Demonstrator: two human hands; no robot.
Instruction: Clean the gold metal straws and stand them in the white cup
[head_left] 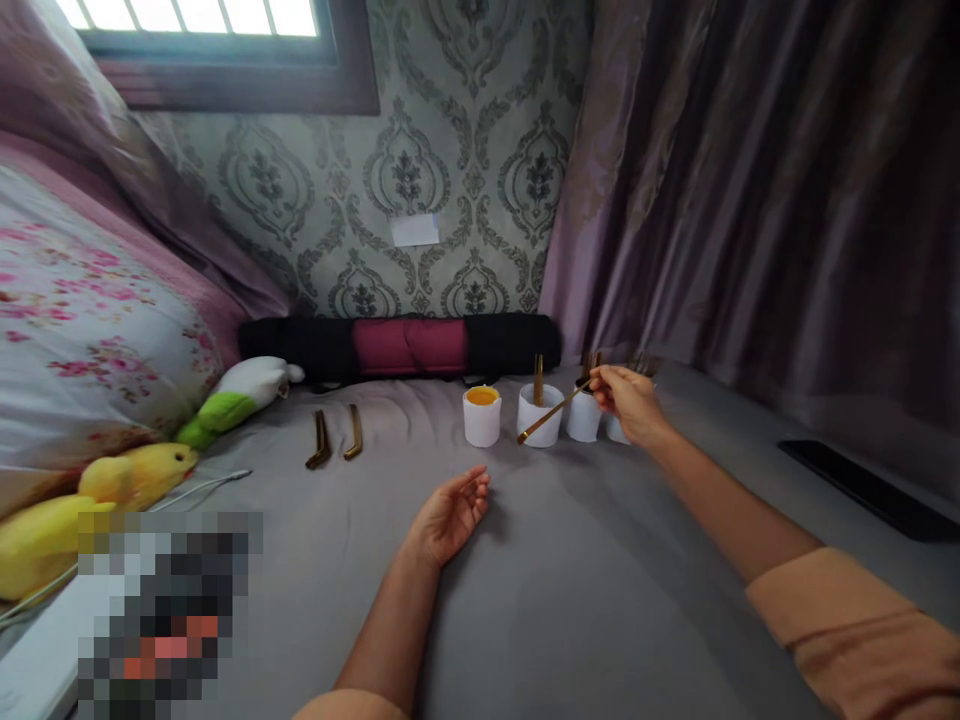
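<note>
Between the fingertips of my right hand (628, 400) is a slim gold stick (559, 410), looking like a metal straw. It slants down to the left, its darker lower end in front of a white cup (547, 428) with upright gold sticks (538, 380). My right hand partly hides another white cup (583, 418) and a farther cup (618, 430), with thin items rising behind the hand. My left hand (454, 512) rests palm up on the grey sheet, loosely curled and holding nothing. Beyond it stands a white cup (481, 420) with orange-yellow inside.
Bent gold straw-like pieces (320, 440) lie on the left, beside a single bent one (352, 435). A black and maroon roll (409, 345) lies along the wall. Plush toys (135, 475) and a cable (210, 483) are at the left. A flat black object (862, 488) lies right.
</note>
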